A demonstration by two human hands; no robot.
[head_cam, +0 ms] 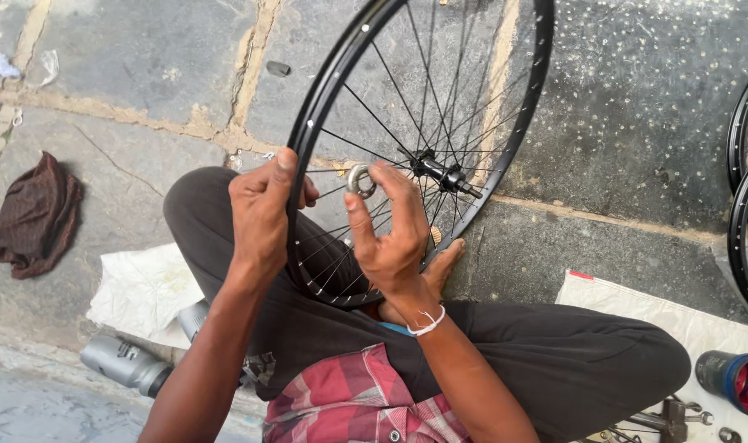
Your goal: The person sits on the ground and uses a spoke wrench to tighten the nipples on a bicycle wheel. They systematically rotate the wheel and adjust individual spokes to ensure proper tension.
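A black spoked bicycle wheel (505, 148) stands upright between my crossed legs, its hub (444, 174) with a short axle near the middle of the view. My left hand (263, 215) grips the wheel's rim on the near left side. My right hand (389, 230) holds a small silver metal ring (360, 180) pinched between thumb and fingertips, raised just left of the hub. A white thread is tied around my right wrist.
A dark brown rag (34, 217) lies on the stone floor at left. White sacking (144, 291) and a grey metal cylinder (128, 365) sit by my left knee. At right are more wheel rims (747, 197), a white sheet (677, 316), a red-and-blue tin (739, 381) and spanners (677, 418).
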